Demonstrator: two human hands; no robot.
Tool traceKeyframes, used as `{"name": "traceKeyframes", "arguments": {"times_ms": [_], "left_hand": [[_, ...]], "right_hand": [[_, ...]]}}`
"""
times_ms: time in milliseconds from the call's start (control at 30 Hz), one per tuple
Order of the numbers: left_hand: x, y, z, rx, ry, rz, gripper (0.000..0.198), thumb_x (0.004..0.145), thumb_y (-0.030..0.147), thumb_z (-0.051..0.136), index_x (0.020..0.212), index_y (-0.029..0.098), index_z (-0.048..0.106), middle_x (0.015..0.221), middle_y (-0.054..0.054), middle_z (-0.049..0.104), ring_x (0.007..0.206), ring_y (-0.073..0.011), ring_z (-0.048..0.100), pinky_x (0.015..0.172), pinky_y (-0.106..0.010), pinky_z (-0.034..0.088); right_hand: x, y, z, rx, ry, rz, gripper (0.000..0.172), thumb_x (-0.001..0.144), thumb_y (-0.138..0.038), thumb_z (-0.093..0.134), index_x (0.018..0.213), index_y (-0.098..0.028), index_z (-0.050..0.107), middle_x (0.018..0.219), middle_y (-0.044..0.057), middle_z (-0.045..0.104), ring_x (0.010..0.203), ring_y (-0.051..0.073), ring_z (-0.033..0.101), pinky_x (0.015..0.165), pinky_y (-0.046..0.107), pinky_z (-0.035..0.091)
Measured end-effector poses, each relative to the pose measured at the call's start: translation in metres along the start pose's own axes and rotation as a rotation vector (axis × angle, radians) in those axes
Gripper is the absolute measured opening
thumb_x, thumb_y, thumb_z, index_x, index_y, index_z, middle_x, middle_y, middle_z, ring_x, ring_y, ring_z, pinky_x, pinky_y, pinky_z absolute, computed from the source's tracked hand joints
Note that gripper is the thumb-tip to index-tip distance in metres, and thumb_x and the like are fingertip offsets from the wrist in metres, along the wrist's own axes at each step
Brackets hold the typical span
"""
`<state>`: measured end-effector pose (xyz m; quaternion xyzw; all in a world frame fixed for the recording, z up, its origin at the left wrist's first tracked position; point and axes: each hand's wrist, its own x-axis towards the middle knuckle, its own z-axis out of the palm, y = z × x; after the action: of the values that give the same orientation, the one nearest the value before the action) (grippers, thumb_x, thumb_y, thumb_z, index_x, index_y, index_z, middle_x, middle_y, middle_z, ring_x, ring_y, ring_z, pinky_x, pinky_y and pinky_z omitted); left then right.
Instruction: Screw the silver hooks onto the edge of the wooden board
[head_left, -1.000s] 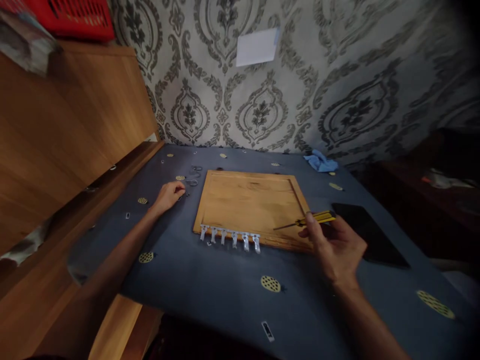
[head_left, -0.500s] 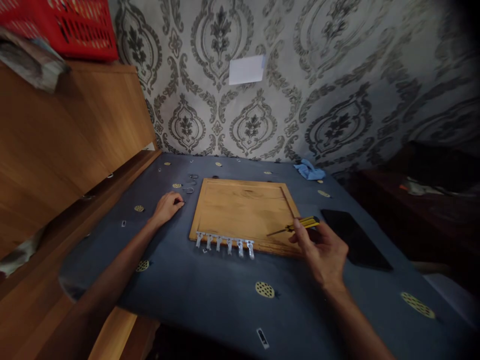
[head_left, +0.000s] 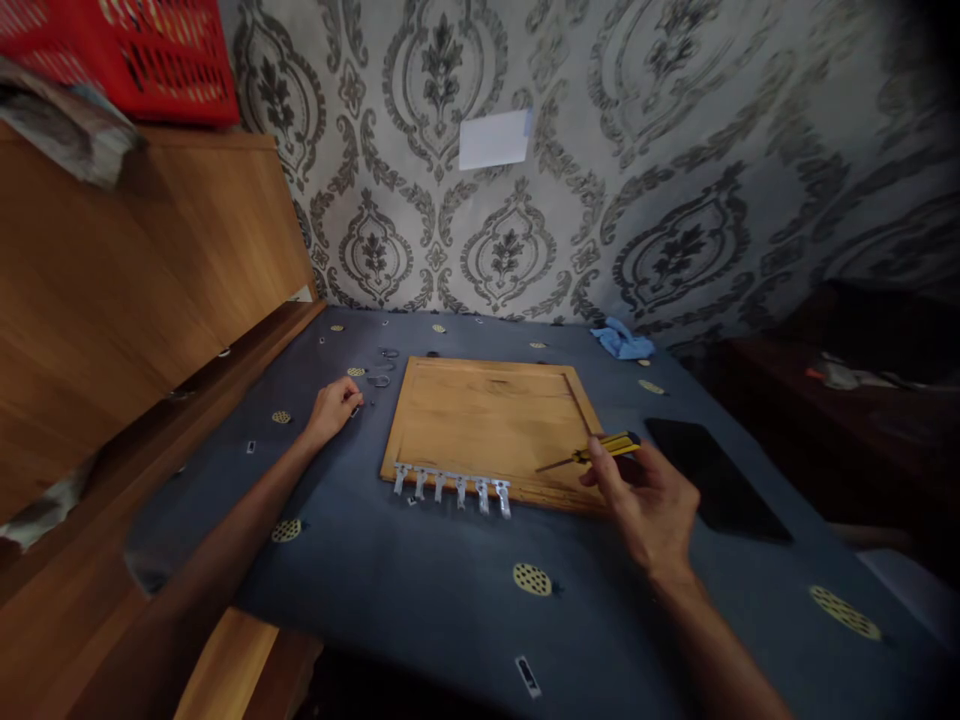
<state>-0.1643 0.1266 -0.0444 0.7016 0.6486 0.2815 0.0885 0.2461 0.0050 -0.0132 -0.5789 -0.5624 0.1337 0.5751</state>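
My right hand (head_left: 649,490) is closed around the yellow and black handle of a screwdriver (head_left: 611,447). Its thin shaft points left, over a wooden board (head_left: 480,410) with a raised rim. Along the board's near left edge lies a silver metal rack with several hooks (head_left: 450,480). My left hand (head_left: 335,410) is on the table left of the board, fingers curled together at the tips. Whether something small is pinched there I cannot make out. A tiny dark piece (head_left: 373,404) lies just right of those fingers, and thin metal rings (head_left: 379,380) lie beyond them.
A black flat tablet-like slab (head_left: 716,480) lies right of the board. At the back right is a crumpled blue cloth (head_left: 622,340). A wooden cabinet (head_left: 150,270) bounds the left side, with a red basket (head_left: 165,60) on top. The patterned wall (head_left: 502,250) closes off the back.
My left hand has drawn slightly left, away from the board, and the tiny dark piece near its fingertips now shows. The right hand and screwdriver stay nearly still.
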Motion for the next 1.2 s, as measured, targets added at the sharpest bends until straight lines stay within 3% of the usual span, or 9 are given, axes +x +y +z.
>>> {"name": "traceKeyframes", "arguments": {"times_ms": [233,433,700,833,967,1100,1200], "left_hand": [[0.023,0.009,0.004,0.077,-0.008,-0.068,0.023,0.090,0.019,0.059,0.112,0.021,0.066,0.089,-0.003,0.077,0.087,-0.0199,0.070,0.080,-0.028,0.049],[0.035,0.021,0.005,0.181,-0.034,-0.087,0.017,0.091,0.022,0.062,0.104,0.026,0.073,0.102,-0.005,0.077,0.102,-0.0247,0.069,0.086,-0.031,0.048],[0.036,0.027,0.004,0.173,-0.022,-0.066,0.015,0.090,0.019,0.063,0.100,0.026,0.072,0.101,-0.005,0.077,0.101,-0.0241,0.069,0.085,-0.031,0.048],[0.033,0.023,-0.002,0.104,0.024,-0.076,0.018,0.085,0.019,0.067,0.102,0.023,0.068,0.094,-0.005,0.076,0.093,-0.0231,0.070,0.084,-0.032,0.049],[0.022,0.018,-0.014,-0.025,0.051,-0.103,0.005,0.078,0.022,0.068,0.080,0.020,0.063,0.082,-0.003,0.072,0.082,-0.0197,0.068,0.076,-0.029,0.050],[0.003,0.020,-0.020,-0.191,-0.005,-0.127,0.015,0.078,0.035,0.063,0.078,0.020,0.064,0.072,-0.001,0.070,0.063,-0.0159,0.063,0.057,-0.024,0.046],[-0.013,0.032,-0.020,-0.422,-0.036,-0.184,0.025,0.069,0.043,0.068,0.079,0.020,0.069,0.069,-0.002,0.068,0.058,-0.0134,0.057,0.051,-0.021,0.042]], "right_hand": [[0.001,-0.001,0.000,-0.016,0.008,-0.010,0.046,0.083,-0.065,0.066,0.072,-0.021,0.063,0.057,0.003,0.065,0.049,0.019,0.064,0.045,0.028,0.045],[-0.001,-0.001,-0.001,-0.010,-0.002,-0.010,0.045,0.084,-0.064,0.065,0.070,-0.021,0.061,0.057,0.003,0.063,0.050,0.018,0.063,0.045,0.027,0.045],[-0.001,0.000,-0.001,0.001,-0.006,-0.001,0.043,0.084,-0.063,0.067,0.073,-0.021,0.063,0.061,0.002,0.065,0.050,0.017,0.063,0.047,0.027,0.045],[-0.001,0.002,0.000,0.043,0.002,0.004,0.041,0.084,-0.059,0.069,0.072,-0.021,0.062,0.061,0.001,0.064,0.052,0.016,0.064,0.049,0.027,0.046],[0.000,0.000,-0.001,0.100,0.052,-0.003,0.036,0.084,-0.054,0.071,0.074,-0.020,0.063,0.058,-0.001,0.062,0.050,0.015,0.062,0.048,0.026,0.046],[0.005,-0.006,-0.006,0.163,0.177,-0.021,0.037,0.084,-0.055,0.070,0.074,-0.021,0.061,0.059,-0.002,0.059,0.047,0.013,0.057,0.046,0.027,0.047],[0.009,-0.009,-0.011,0.138,0.224,-0.010,0.038,0.085,-0.057,0.069,0.073,-0.022,0.059,0.058,-0.002,0.058,0.046,0.013,0.056,0.046,0.028,0.048]]}}
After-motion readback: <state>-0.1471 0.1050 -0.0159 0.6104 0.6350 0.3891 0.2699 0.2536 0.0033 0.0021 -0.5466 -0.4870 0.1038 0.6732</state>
